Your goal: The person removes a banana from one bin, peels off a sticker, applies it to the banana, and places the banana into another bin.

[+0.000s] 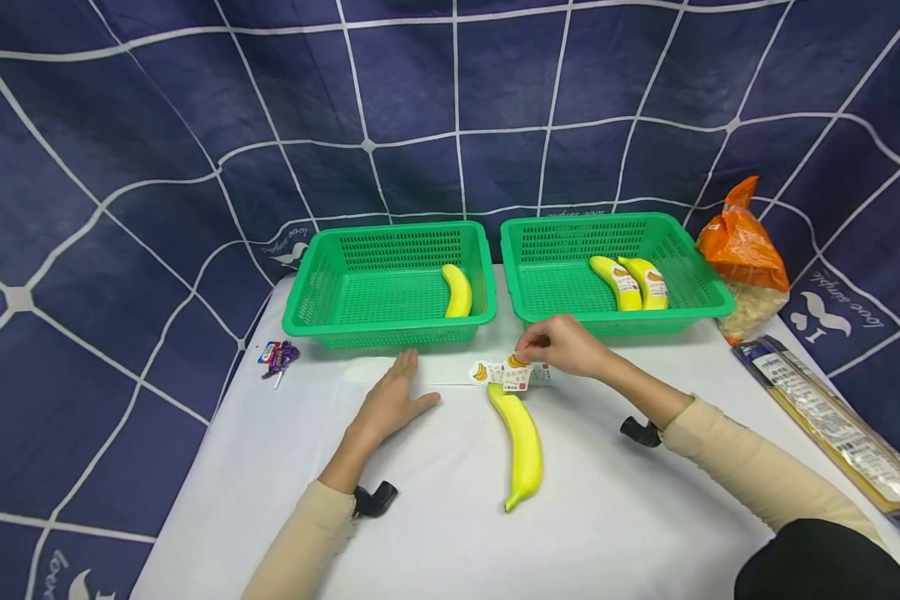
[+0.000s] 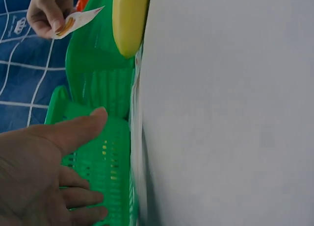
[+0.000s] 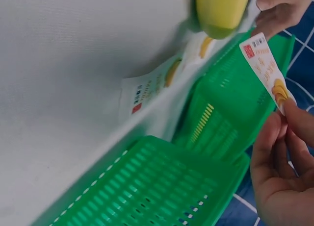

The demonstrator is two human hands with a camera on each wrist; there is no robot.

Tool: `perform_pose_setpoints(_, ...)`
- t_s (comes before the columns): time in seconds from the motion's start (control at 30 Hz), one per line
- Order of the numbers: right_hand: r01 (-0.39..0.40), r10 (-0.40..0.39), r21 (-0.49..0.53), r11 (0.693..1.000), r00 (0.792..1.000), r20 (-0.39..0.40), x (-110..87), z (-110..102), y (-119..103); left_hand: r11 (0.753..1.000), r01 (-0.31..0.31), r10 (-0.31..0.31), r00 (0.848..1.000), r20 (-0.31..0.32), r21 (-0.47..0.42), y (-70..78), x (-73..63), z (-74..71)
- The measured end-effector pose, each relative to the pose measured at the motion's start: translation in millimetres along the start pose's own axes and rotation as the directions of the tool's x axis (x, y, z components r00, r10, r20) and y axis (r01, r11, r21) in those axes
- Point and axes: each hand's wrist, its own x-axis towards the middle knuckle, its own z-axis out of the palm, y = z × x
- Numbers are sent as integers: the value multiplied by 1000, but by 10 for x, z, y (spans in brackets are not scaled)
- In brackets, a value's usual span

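Between thumb and fingertips, my right hand (image 1: 566, 346) pinches a white sticker (image 3: 265, 69) printed with bananas and a red square. The sticker is off the strip and hangs above it. On the white table, a paper strip (image 1: 482, 372) carries more such stickers; its left stretch is bare white. My left hand (image 1: 393, 404) lies over that bare stretch with fingers extended and thumb apart, holding nothing; whether it touches the paper I cannot tell. A yellow banana (image 1: 525, 450) lies just below the strip, stem end toward me, with no sticker visible on it.
Behind the strip stand two green baskets: the left basket (image 1: 345, 329) contains one plain banana (image 1: 458, 292), the right basket (image 1: 525, 250) two stickered bananas (image 1: 618, 283). An orange-topped bag (image 1: 746, 258) and a long flat package (image 1: 832, 425) sit at right, wrapped candy (image 1: 279, 357) at left.
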Motion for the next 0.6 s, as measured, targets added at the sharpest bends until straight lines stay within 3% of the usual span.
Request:
perform_pose_setpoints(0.2,-16,16,-4,1000,999,51,-95,-43,-71,984,-67,66,998,-10,-163,294,-73,130)
perform_pose_setpoints(0.33,-42,39,26,999,995,89,-155,-62,-128,962,-63,84,994,69,-267,510,-152,232)
perform_pose_setpoints(0.4,-61,55,46,997,993,107,-178,-65,-153,955,-63,107,984,141,-289,597,-196,286)
perform_pose_setpoints(0.5,-90,82,55,994,987,137,-207,-59,-191,956,-90,160,957,240,-281,698,-253,367)
perform_pose_setpoints(0.6,-120,110,51,991,978,175,-232,-40,-232,955,-139,215,934,285,-263,764,-280,450)
